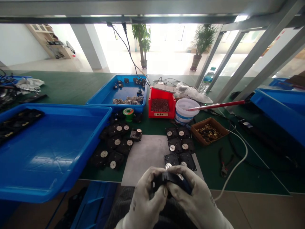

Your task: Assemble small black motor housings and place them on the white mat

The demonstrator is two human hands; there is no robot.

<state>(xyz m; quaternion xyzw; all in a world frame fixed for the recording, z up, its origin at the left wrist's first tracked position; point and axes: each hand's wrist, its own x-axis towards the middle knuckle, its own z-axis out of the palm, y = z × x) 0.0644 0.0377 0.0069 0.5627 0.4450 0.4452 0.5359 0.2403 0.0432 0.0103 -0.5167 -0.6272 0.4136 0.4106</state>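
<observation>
Both hands wear white gloves and meet at the near edge of the bench. Between them is a black plastic part, held up in front of my body. My left hand grips its left end, with a thin light-coloured pin or edge showing by the thumb. Around the right end my right hand is closed. Much of the part is hidden by the fingers. Just beyond lie several black units with silver discs, in rows on the right of a white sheet. More such units lie to its left.
A large blue tray fills the left; a smaller blue tray stands behind. Ahead are a green solder spool, a red bin, a white bucket with a red-handled tool, a carton of brass parts and pliers.
</observation>
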